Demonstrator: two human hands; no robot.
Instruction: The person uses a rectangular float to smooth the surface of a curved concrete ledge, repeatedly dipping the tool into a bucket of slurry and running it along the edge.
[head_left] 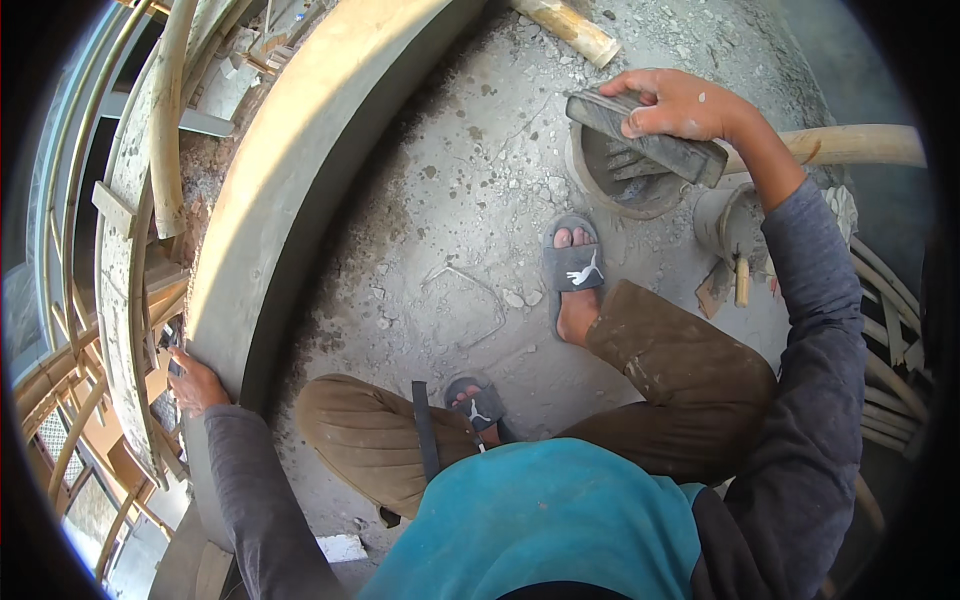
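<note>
The right hand (672,105) is clamping a seemingly stiff grey block (672,152), best gripped across its long edges. The left hand (198,386), fingers parted, is resting at the curved wall (232,305).

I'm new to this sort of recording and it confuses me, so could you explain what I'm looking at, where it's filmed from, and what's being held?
There's no machine here, just a person's two bare hands. The one picture comes from a wide fisheye camera worn on the head, looking down, so straight edges bend toward the rim.

The right hand has its grip on a dark, flat slab-like tool, which partly covers a round bucket in this view; I can't tell whether they touch. The left hand is at the outer edge of a curved wall and holds nothing visible.

On the dusty floor are scattered crumbs and a short wooden pole piece.
</note>
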